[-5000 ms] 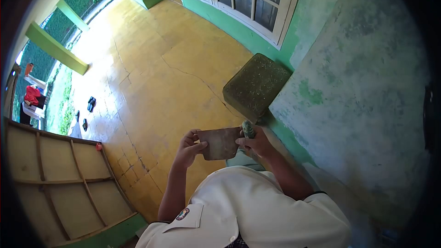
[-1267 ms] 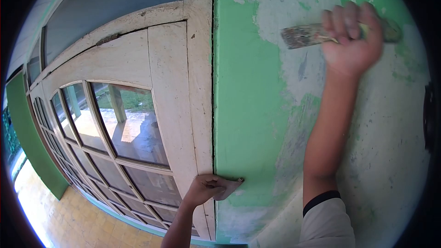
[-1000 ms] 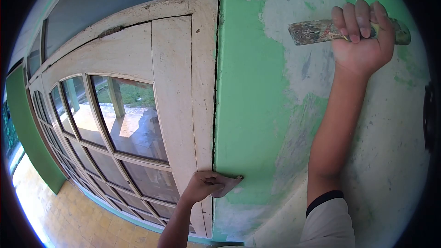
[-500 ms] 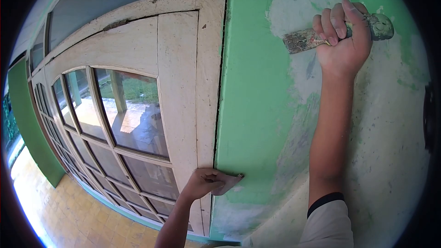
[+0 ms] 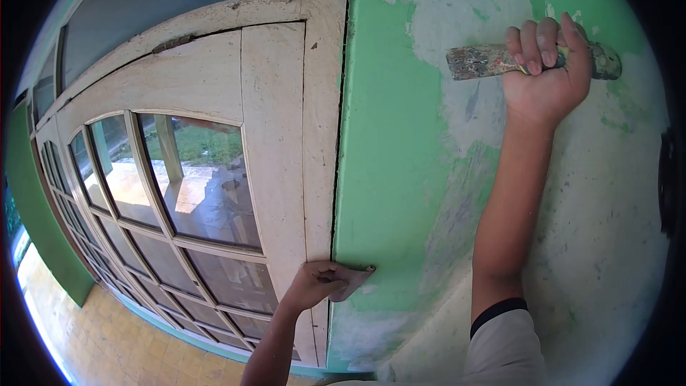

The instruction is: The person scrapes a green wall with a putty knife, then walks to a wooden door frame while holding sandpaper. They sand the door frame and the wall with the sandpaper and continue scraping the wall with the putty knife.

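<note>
Head view: scraper (image 5: 486, 59) lies level, blade pointing left.

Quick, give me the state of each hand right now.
Left hand: closed on a small flat piece pressed against the wall.
Right hand: closed around a scraper.

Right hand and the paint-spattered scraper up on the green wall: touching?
Touching. The head view shows the right hand with fingers wrapped around the paint-spattered scraper.

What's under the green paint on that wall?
Where the green paint is off, pale, whitish wall shows beside the scraper in the right hand. Under intact paint, nothing can be seen.
</note>
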{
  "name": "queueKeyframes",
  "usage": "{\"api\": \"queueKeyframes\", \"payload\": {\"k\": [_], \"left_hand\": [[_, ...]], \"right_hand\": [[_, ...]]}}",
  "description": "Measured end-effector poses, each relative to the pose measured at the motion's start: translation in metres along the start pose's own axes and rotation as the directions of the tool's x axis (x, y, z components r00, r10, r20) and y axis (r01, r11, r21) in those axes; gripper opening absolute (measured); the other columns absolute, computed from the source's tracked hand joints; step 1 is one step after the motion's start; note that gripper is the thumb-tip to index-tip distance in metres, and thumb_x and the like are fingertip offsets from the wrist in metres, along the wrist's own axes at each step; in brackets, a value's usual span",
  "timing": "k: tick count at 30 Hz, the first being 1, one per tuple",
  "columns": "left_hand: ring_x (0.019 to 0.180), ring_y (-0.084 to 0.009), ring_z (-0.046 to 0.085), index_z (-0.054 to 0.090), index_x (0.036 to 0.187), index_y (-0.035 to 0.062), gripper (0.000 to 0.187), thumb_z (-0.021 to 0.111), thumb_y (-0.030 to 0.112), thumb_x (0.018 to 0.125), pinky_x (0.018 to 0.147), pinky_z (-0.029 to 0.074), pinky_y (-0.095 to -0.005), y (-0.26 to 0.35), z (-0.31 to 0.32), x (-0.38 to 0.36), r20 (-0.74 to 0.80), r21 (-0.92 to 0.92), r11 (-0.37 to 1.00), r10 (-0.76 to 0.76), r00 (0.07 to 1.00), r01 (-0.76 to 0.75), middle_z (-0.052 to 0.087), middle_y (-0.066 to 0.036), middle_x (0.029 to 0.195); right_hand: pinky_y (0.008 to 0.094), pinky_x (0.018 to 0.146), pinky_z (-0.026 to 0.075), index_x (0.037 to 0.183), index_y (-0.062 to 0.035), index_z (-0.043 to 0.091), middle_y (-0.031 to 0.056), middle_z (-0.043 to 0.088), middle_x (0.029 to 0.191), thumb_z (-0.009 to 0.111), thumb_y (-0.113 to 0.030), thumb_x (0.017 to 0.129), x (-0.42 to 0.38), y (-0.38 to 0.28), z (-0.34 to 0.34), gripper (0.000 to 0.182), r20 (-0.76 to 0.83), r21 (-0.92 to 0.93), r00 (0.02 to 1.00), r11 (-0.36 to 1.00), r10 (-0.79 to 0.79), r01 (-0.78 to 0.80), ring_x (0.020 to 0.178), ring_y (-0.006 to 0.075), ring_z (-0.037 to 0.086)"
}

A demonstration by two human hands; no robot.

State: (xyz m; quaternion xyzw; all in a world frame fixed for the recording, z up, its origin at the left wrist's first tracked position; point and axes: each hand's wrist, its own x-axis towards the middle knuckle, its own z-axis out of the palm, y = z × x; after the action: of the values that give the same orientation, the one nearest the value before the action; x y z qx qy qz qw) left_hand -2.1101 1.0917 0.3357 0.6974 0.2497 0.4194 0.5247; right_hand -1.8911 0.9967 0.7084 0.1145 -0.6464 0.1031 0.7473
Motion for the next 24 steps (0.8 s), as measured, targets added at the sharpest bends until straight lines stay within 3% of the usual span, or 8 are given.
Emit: {"api": "queueKeyframes", "payload": {"k": [3, 5, 9, 11, 15, 18, 22, 24], "left_hand": [[0.077, -0.0102, 0.06, 0.059, 0.102, -0.0051, 0.028, 0.066, -0.004, 0.075, 0.068, 0.048, -0.0238, -0.005, -0.011, -0.006, 0.029, -0.061, 0.998, 0.013, 0.999, -0.011, 0.064, -0.006, 0.085], [0.077, -0.0099, 0.059, 0.058, 0.104, -0.0045, 0.029, 0.064, -0.006, 0.075, 0.068, 0.047, -0.0233, 0.001, -0.024, -0.014, -0.005, -0.133, 0.99, 0.045, 0.999, -0.045, 0.062, -0.005, 0.086], [0.08, -0.0095, 0.056, 0.056, 0.107, -0.003, 0.031, 0.057, -0.009, 0.076, 0.071, 0.045, -0.0231, 0.027, -0.062, -0.025, -0.042, -0.248, 0.956, 0.153, 0.987, -0.158, 0.06, -0.004, 0.089], [0.082, -0.0093, 0.056, 0.057, 0.103, -0.0021, 0.026, 0.053, -0.008, 0.078, 0.073, 0.045, -0.0237, 0.052, -0.071, -0.021, -0.083, -0.208, 0.962, 0.16, 0.984, -0.175, 0.06, -0.004, 0.089], [0.082, -0.0102, 0.057, 0.058, 0.103, -0.0019, 0.022, 0.056, -0.003, 0.081, 0.074, 0.044, -0.024, 0.049, -0.093, -0.015, -0.014, -0.19, 0.967, 0.169, 0.985, -0.169, 0.063, -0.006, 0.093], [0.078, -0.0097, 0.058, 0.061, 0.096, -0.0016, 0.014, 0.062, 0.005, 0.085, 0.071, 0.044, -0.0233, 0.051, -0.089, -0.013, -0.089, -0.147, 0.969, 0.189, 0.978, -0.201, 0.066, -0.007, 0.089], [0.069, -0.0067, 0.055, 0.064, 0.081, -0.0012, 0.016, 0.067, 0.014, 0.085, 0.063, 0.044, -0.0221, 0.05, -0.088, -0.01, -0.159, -0.014, 0.985, 0.166, 0.973, -0.171, 0.066, -0.004, 0.077], [0.066, -0.0056, 0.054, 0.065, 0.077, -0.0009, 0.018, 0.068, 0.015, 0.085, 0.06, 0.044, -0.0218, 0.047, -0.088, -0.009, -0.179, 0.006, 0.984, 0.176, 0.968, -0.178, 0.066, -0.003, 0.072]], "right_hand": [[0.0278, 0.046, 0.026, 0.063, -0.0147, 0.04, -0.0028, 0.03, 0.05, 0.056, -0.013, 0.082, -0.006, 0.018, 0.01, 0.025, -0.102, -0.045, 0.989, 0.992, 0.109, -0.114, 0.041, 0.0097, 0.024], [0.0282, 0.047, 0.027, 0.063, -0.014, 0.039, -0.0025, 0.029, 0.05, 0.056, -0.013, 0.081, -0.006, 0.017, 0.013, 0.024, -0.016, -0.098, 0.996, 0.991, 0.087, -0.088, 0.041, 0.0096, 0.024], [0.0282, 0.048, 0.027, 0.063, -0.0139, 0.04, -0.0022, 0.03, 0.05, 0.056, -0.012, 0.08, 0.01, -0.006, 0.02, 0.024, -0.009, -0.031, 1.0, 0.999, -0.011, 0.011, 0.042, 0.0098, 0.024], [0.0263, 0.048, 0.026, 0.067, -0.013, 0.042, -0.0032, 0.031, 0.052, 0.053, -0.011, 0.082, 0.025, -0.012, 0.021, 0.018, -0.028, 0.04, 0.992, 0.991, -0.124, 0.125, 0.043, 0.0096, 0.026], [0.0282, 0.048, 0.026, 0.063, -0.0149, 0.039, -0.0027, 0.028, 0.052, 0.056, -0.013, 0.08, 0.051, -0.012, 0.013, 0.024, -0.083, 0.073, 0.984, 0.984, -0.156, 0.162, 0.044, 0.0103, 0.025], [0.0276, 0.048, 0.025, 0.064, -0.015, 0.038, -0.0027, 0.028, 0.052, 0.056, -0.014, 0.08, 0.052, 0.029, 0.017, 0.025, -0.216, 0.007, 0.975, 0.998, -0.056, 0.059, 0.043, 0.0104, 0.025], [0.0271, 0.048, 0.026, 0.067, -0.014, 0.039, -0.0033, 0.029, 0.052, 0.055, -0.012, 0.082, 0.047, 0.042, 0.028, 0.022, -0.221, 0.026, 0.974, 0.999, 0.047, -0.042, 0.043, 0.0103, 0.024], [0.0274, 0.047, 0.025, 0.066, -0.0137, 0.038, -0.0036, 0.029, 0.052, 0.056, -0.012, 0.082, 0.052, 0.025, 0.024, 0.023, -0.131, 0.048, 0.987, 0.994, -0.091, 0.098, 0.043, 0.0102, 0.025]]}}
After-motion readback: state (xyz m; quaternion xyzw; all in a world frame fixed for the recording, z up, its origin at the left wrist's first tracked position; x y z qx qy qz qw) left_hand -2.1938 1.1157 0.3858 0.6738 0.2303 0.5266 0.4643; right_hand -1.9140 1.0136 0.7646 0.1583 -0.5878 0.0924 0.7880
